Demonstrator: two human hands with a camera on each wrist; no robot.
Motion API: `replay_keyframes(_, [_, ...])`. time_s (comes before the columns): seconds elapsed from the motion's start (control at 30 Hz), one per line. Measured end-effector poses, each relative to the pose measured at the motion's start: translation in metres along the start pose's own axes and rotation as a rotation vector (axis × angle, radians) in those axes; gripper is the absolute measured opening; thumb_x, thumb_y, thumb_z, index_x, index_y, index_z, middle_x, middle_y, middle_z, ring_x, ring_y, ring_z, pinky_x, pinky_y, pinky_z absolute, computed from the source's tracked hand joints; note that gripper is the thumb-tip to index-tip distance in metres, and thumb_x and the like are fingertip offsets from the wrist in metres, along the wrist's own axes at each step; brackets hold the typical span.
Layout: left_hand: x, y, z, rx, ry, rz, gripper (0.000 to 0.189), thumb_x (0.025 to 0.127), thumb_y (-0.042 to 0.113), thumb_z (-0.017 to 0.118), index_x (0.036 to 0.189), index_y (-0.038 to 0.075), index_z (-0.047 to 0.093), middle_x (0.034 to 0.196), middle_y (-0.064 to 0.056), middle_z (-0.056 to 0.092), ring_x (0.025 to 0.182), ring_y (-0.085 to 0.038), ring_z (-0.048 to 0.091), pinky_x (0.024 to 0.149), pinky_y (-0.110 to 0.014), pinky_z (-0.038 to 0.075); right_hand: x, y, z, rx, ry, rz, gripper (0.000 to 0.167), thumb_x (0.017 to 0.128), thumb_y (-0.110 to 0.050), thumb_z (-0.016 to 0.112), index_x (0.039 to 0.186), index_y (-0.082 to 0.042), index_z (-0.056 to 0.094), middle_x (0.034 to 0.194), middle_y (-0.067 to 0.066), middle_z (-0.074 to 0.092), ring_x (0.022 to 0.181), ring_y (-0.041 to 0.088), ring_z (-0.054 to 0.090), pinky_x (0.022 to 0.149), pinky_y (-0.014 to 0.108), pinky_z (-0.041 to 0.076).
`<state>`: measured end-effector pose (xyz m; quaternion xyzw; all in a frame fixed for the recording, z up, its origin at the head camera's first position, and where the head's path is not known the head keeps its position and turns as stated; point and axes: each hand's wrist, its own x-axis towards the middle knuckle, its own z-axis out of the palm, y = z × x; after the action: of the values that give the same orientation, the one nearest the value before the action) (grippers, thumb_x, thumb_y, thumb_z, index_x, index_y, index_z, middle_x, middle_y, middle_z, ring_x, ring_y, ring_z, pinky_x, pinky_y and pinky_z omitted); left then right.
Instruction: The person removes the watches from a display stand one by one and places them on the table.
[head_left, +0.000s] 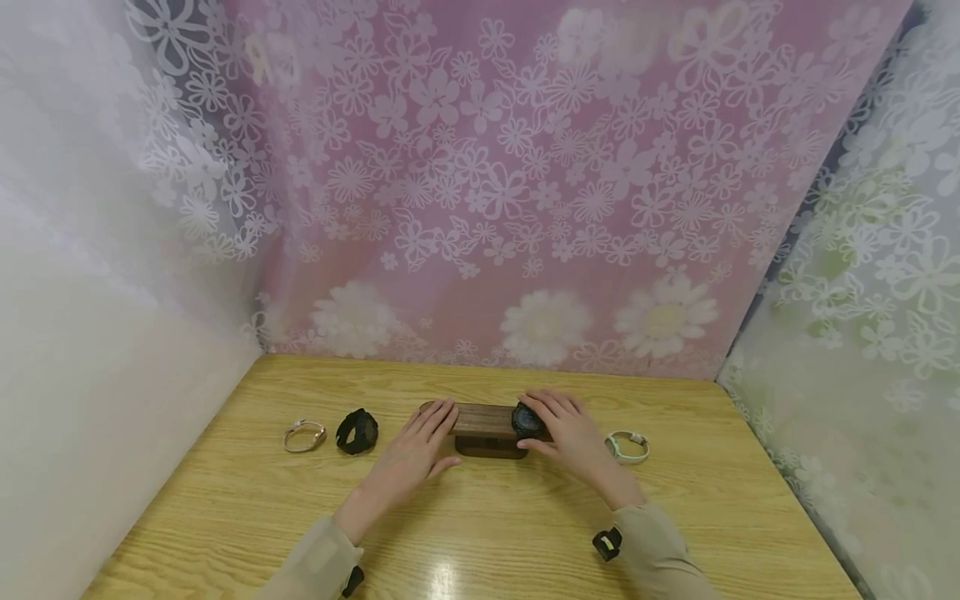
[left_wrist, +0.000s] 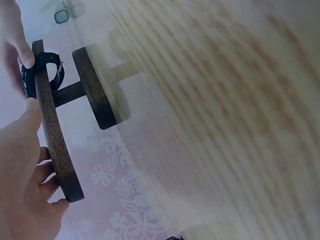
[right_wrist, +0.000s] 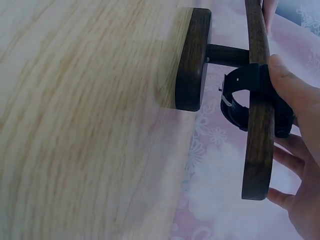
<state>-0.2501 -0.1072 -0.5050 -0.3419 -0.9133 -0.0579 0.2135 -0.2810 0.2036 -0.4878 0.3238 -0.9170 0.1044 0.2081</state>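
Note:
A dark wooden T-shaped watch stand (head_left: pixel 483 417) rises from the table on a short post and a thick base (left_wrist: pixel 95 90). A black wristwatch (head_left: pixel 527 421) with a chunky round case is strapped around the bar, right of the post; its buckled band (right_wrist: pixel 235 102) hangs in a loop below. My right hand (head_left: pixel 572 437) holds the watch case, thumb at the near side and fingers at the far side. My left hand (head_left: pixel 411 450) rests its fairly straight fingers over the bar's left end, with the thumb apart from them in front.
Left of the stand lie another black watch (head_left: pixel 357 432) and a slim light bracelet-like watch (head_left: pixel 304 436). A pale green-cased watch (head_left: pixel 627 447) lies to the right, beside my right wrist. Floral cloths (head_left: pixel 510 208) enclose the wooden table (head_left: pixel 480 533) at the back and sides.

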Motion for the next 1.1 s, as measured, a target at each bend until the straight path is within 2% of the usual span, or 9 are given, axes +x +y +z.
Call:
replay_keyframes(0.1, [0.000, 0.000, 0.000, 0.006, 0.009, 0.003, 0.075, 0.100, 0.045, 0.061, 0.155, -0.001, 0.038, 0.161, -0.017, 0.035, 0.147, -0.033, 0.038, 0.119, -0.051, 0.033, 0.000, -0.002, 0.001, 0.012, -0.019, 0.030, 0.074, 0.088, -0.050, 0.073, 0.149, -0.015, 0.051, 0.146, 0.009, 0.056, 0.137, 0.033, 0.048, 0.115, 0.057, 0.036])
replay_keyframes(0.3, [0.000, 0.000, 0.002, 0.003, 0.019, 0.001, 0.076, 0.100, 0.045, 0.061, 0.155, -0.001, 0.037, 0.160, -0.017, 0.037, 0.147, -0.033, 0.037, 0.119, -0.051, 0.034, 0.001, -0.005, -0.002, 0.046, 0.001, 0.045, 0.072, 0.086, -0.048, 0.076, 0.146, -0.014, 0.055, 0.141, 0.011, 0.060, 0.134, 0.034, 0.051, 0.111, 0.060, 0.040])
replay_keyframes(0.47, [0.000, 0.000, 0.003, 0.007, 0.028, 0.006, 0.076, 0.099, 0.045, 0.062, 0.155, -0.001, 0.038, 0.160, -0.017, 0.036, 0.146, -0.033, 0.038, 0.119, -0.051, 0.034, 0.001, -0.004, -0.004, 0.070, -0.021, 0.064, 0.074, 0.085, -0.048, 0.078, 0.146, -0.013, 0.055, 0.142, 0.014, 0.059, 0.135, 0.036, 0.050, 0.111, 0.061, 0.039])
replay_keyframes(0.73, [0.000, -0.001, 0.003, 0.003, 0.017, 0.000, 0.077, 0.099, 0.046, 0.061, 0.155, 0.000, 0.037, 0.160, -0.017, 0.036, 0.147, -0.033, 0.038, 0.119, -0.051, 0.033, -0.001, 0.000, -0.008, 0.150, -0.068, 0.149, 0.074, 0.085, -0.048, 0.079, 0.146, -0.014, 0.055, 0.145, 0.013, 0.057, 0.138, 0.037, 0.047, 0.113, 0.062, 0.037])
replay_keyframes(1.1, [0.000, 0.001, 0.000, -0.011, 0.007, -0.004, 0.076, 0.099, 0.045, 0.062, 0.155, -0.001, 0.038, 0.161, -0.017, 0.035, 0.147, -0.034, 0.037, 0.119, -0.052, 0.034, -0.010, 0.012, -0.012, 0.120, -0.022, 0.132, 0.073, 0.080, -0.040, 0.086, 0.141, -0.010, 0.059, 0.139, 0.017, 0.061, 0.132, 0.038, 0.052, 0.109, 0.063, 0.041])
